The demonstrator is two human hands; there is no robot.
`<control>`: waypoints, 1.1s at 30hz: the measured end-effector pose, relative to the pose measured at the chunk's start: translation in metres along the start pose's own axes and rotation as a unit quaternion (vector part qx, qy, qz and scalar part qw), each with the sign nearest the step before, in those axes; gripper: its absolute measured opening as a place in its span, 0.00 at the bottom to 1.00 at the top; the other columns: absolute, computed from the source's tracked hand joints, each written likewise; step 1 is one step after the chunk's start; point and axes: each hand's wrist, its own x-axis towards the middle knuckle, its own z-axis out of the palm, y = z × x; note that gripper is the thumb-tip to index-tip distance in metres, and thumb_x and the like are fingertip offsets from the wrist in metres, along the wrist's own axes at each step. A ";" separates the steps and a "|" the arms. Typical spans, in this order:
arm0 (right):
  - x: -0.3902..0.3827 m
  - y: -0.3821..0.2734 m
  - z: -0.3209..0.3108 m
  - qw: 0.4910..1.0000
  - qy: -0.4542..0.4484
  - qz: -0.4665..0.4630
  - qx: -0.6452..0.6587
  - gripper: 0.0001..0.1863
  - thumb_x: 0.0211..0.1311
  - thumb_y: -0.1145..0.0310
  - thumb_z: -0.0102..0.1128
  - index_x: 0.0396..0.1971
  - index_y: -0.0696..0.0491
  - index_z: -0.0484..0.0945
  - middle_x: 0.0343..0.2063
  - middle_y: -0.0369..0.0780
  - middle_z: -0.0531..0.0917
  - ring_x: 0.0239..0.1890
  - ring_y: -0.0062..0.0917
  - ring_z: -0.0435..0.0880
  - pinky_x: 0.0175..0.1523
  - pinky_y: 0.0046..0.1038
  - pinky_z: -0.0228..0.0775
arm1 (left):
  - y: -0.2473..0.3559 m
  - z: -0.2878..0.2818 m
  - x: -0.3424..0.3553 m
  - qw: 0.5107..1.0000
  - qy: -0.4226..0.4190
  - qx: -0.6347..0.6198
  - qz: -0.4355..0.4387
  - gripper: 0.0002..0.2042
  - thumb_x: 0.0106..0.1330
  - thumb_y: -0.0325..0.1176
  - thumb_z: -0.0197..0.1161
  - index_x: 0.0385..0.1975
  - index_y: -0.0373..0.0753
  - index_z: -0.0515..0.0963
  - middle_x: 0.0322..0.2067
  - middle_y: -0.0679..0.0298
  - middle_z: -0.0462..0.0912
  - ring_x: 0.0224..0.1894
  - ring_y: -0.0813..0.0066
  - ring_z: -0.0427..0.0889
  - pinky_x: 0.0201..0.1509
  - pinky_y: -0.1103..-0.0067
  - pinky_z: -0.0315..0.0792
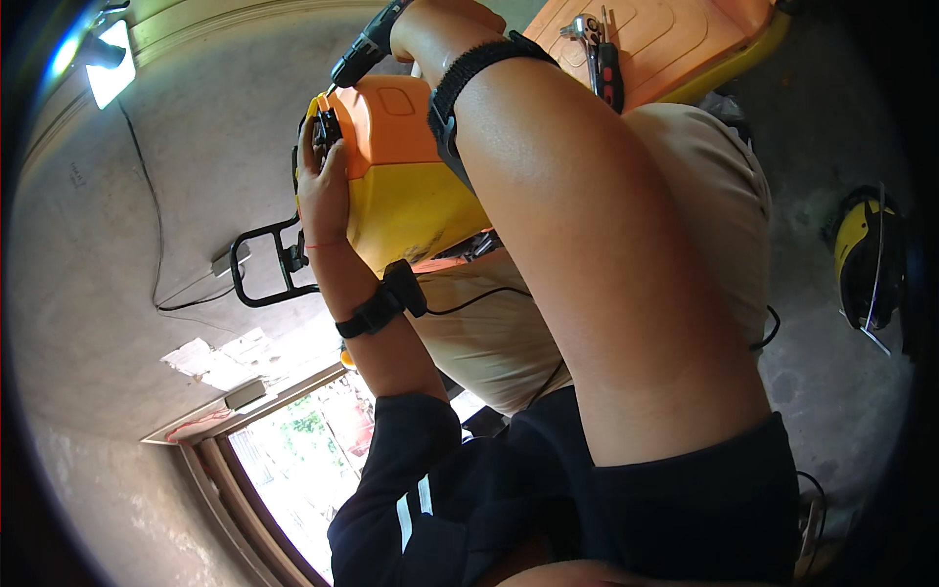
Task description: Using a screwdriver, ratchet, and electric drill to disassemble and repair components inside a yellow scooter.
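Note:
My right hand [452, 18], partly cut off by the upper edge, grips a black cordless drill [364, 57]. The drill's tip points down and left, close to the fingertips of my left hand [324, 191]. My left fingers are closed around a small black part [328, 127] at the left end of an orange and yellow plastic body [406, 201]. The body is orange on top and yellow below. How the drill tip meets the part is too small to tell. Black bands circle both my arms.
A black tubular frame [262, 264] juts left from the body. A ratchet wrench [585, 37] and a red-and-black-handled screwdriver [610, 76] lie on an orange panel [675, 39]. A yellow and black object [866, 256] lies at far right. A lit lamp [111, 65] is upper left.

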 end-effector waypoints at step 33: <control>-0.015 0.211 -0.012 0.892 0.375 0.229 0.109 0.31 0.67 0.51 0.56 0.55 0.66 0.77 0.53 0.54 0.82 0.56 0.38 0.82 0.57 0.38 0.74 | -0.019 -0.004 -0.005 0.979 0.138 0.006 0.151 0.20 0.65 0.37 0.60 0.51 0.30 0.79 0.44 0.42 0.84 0.51 0.50 0.84 0.55 0.68 0.76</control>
